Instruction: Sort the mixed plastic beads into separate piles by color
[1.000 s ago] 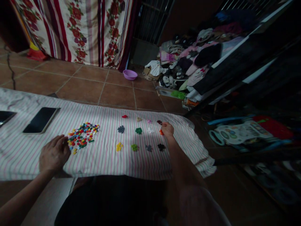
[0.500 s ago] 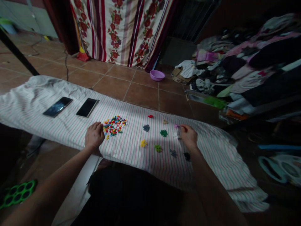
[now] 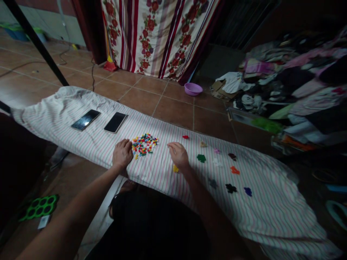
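Note:
A pile of small mixed-colour pieces (image 3: 145, 144) lies on the striped cloth (image 3: 151, 173). Against its left edge rests my left hand (image 3: 122, 153), its fingers curled; whatever they hold, if anything, is hidden. My right hand (image 3: 178, 154) is over the cloth right of the pile, fingers pinched together, and I cannot make out anything between them. Beside it are a yellow heap (image 3: 175, 168) and a red heap (image 3: 185, 137). Farther right lie single-colour heaps: green (image 3: 201, 158), pink (image 3: 217, 151), white (image 3: 217, 162), orange (image 3: 235, 170), black (image 3: 231, 188) and blue (image 3: 247, 191).
Two phones (image 3: 86, 120) (image 3: 115, 122) lie on the left part of the cloth. Beyond it, a purple basin (image 3: 193, 89) stands on the tiled floor near a floral curtain (image 3: 159, 36). Piled clothes (image 3: 271, 72) are at the right. A green rack (image 3: 39, 207) is at lower left.
My right hand has moved left from beside the pink and white heaps towards the mixed pile. The view has shifted, so brown, orange and blue heaps now show. My left hand stays by the pile.

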Motion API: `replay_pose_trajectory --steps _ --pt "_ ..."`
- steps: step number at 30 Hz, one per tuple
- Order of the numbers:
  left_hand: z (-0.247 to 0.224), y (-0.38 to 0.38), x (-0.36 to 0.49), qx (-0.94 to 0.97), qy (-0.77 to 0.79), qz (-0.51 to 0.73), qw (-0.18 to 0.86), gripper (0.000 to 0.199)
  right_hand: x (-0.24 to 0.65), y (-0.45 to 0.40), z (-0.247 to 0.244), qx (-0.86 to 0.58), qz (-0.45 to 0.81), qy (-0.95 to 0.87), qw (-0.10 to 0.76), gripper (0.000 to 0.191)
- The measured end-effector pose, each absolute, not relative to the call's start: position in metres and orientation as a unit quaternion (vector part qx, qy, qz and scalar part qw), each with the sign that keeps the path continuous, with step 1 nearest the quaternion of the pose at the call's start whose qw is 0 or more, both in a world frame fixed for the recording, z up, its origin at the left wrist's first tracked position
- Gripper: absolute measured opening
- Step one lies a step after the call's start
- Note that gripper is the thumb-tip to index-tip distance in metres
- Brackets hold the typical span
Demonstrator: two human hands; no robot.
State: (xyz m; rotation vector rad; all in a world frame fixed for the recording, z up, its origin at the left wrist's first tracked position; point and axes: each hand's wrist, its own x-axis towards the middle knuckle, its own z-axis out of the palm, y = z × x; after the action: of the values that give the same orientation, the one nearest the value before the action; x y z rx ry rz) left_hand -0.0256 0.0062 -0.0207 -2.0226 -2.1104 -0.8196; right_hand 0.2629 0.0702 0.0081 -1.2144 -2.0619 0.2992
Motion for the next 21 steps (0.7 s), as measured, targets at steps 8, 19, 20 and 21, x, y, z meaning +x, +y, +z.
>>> replay_pose_trajectory --steps 8,19,20,21 --pt "-0.023 0.006 -0.027 -0.674 -0.688 -0.263 0.067 0.033 0.169 0.072 0.008 -0.46 0.155 -0.829 0.278 0.024" --pt "-0.021 0.006 -0.025 -0.669 -0.69 -0.273 0.037 0.034 0.125 0.076 0.017 -0.43 0.141 -0.873 0.183 0.023" --pt "-0.02 0.006 -0.025 -0.669 -0.69 -0.274 0.036 0.033 0.123 0.076 0.018 -0.428 0.139 -0.876 0.172 0.022" --pt "-0.02 0.006 -0.024 -0.67 -0.689 -0.275 0.036 0.033 0.122 0.076 0.019 -0.428 0.137 -0.879 0.161 0.022"
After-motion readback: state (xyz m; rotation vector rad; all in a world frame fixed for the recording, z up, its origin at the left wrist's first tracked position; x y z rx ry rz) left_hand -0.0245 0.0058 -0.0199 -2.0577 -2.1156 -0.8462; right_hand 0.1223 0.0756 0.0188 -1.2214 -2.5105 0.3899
